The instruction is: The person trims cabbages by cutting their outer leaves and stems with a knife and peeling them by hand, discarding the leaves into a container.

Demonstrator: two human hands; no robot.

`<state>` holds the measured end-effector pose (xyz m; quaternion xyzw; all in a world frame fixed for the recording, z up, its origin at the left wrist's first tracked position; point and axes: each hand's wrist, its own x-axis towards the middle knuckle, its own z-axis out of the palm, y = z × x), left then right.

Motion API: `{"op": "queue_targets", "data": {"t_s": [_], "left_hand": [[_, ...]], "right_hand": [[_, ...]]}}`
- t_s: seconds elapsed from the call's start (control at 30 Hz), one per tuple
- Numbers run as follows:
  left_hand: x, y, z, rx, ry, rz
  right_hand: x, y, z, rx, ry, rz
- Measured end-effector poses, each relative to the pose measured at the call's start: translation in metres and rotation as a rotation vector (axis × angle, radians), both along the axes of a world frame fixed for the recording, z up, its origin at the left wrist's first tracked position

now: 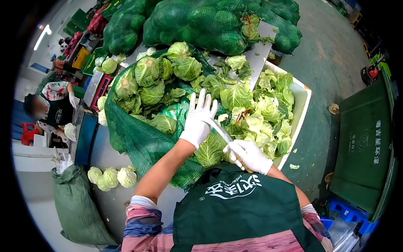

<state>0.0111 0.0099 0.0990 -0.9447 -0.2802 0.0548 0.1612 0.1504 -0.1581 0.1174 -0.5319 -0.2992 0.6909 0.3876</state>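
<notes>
The knife [221, 132] sat in the right hand [250, 156], fingers closed around its handle, blade slanting up to the left hand [199, 122], whose fingers were spread open; whether these 2 touched, I could not tell. Beyond, cabbages [187, 68] lay in a green net bag [145, 145]. Rightward, a white bin [300, 103] edged leaves [268, 109], open floor [315, 54] outside; leftward, bare table [103, 153] gave room.

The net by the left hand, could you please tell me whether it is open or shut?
Open: the net lies spread, and several cabbages sit uncovered on it.
</notes>
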Motion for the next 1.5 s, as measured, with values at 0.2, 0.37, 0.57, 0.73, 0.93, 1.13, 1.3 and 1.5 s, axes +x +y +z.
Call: {"op": "queue_targets", "data": {"t_s": [0.2,0.37,0.57,0.73,0.93,1.13,1.3,1.5], "left_hand": [[-0.001,0.004,0.000,-0.033,-0.017,0.008],[-0.002,0.005,-0.002,-0.018,-0.038,0.004],[-0.001,0.003,0.006,-0.071,-0.106,-0.015],[0.000,0.001,0.010,-0.064,-0.117,-0.027],[0.001,0.000,0.012,-0.055,-0.201,-0.049],[-0.001,0.005,0.003,-0.031,-0.279,-0.096],[-0.009,0.015,-0.016,-0.053,-0.168,-0.084],[-0.026,0.026,-0.034,-0.107,-0.283,-0.040]], "right_hand": [[0.002,0.003,0.007,0.090,-0.305,0.020],[0.005,0.005,0.002,-0.024,-0.098,0.059],[0.010,0.007,-0.004,-0.069,0.214,0.065],[0.013,0.007,-0.001,-0.123,0.372,0.080],[0.017,0.005,0.003,-0.221,0.567,0.121],[0.015,0.006,0.010,-0.311,0.653,0.140],[0.007,0.003,0.043,-0.183,0.650,0.513],[0.019,0.014,0.012,-0.075,0.316,-0.016]]}}
